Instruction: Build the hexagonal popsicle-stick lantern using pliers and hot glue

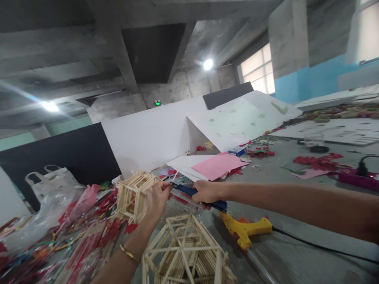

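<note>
We've got the blue-handled pliers [186,190] in the right hand [209,192], fingers wrapped round the handles, tips angled across to the left hand [156,199]. Left thumb and fingers are pinched together right at those tips; whatever sits between them is too small and blurred for us to call. The pliers should be rigid and the heaviest item per size here, low slip risk; we'd hold them well back on the handles, as now, fingers clear of the jaws. Near stick frame [182,248] sits front and center on the gray surface [296,260], below both hands; far stick frame [130,201] is behind the left hand, contact unclear to us. Both look like thin wooden sticks: very light, stiff along the length, probably brittle at the joints. We'd lift them from the denser stacked sides, two-handed, and not squeeze the open top spokes. Yellow glue gun [245,228] lies right of the near frame: hard plastic, take it by the grip, assume a hot nozzle, mind the cord [314,245].
</note>
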A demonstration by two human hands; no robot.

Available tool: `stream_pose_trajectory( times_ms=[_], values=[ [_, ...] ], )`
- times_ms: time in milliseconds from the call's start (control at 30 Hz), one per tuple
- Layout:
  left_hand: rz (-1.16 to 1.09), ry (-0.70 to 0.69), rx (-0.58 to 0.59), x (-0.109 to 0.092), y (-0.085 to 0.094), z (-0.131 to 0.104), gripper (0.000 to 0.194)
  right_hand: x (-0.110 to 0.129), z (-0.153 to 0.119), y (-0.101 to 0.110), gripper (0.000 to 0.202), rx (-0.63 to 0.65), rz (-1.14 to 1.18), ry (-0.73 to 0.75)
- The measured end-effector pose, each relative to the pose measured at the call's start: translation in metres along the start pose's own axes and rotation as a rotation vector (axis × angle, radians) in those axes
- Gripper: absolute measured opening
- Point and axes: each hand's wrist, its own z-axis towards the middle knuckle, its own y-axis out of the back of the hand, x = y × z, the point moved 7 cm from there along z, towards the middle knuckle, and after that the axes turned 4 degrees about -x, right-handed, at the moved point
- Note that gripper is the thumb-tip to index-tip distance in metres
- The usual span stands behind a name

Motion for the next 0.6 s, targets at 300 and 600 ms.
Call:
stream_pose_trajectory(
  times_ms=[300,600],
  values=[
    [0.225,0.224,0.397,0.019,-0.017,0.007,0.009,-0.023,0.032,-0.022,0.01,0.165,-0.011,-0.082],
    [0.334,0.379,0.508,0.052,-0.038,-0.011,0.015,-0.042,0.061,-0.05,0.023,0.208,-0.025,-0.177]
  ],
)
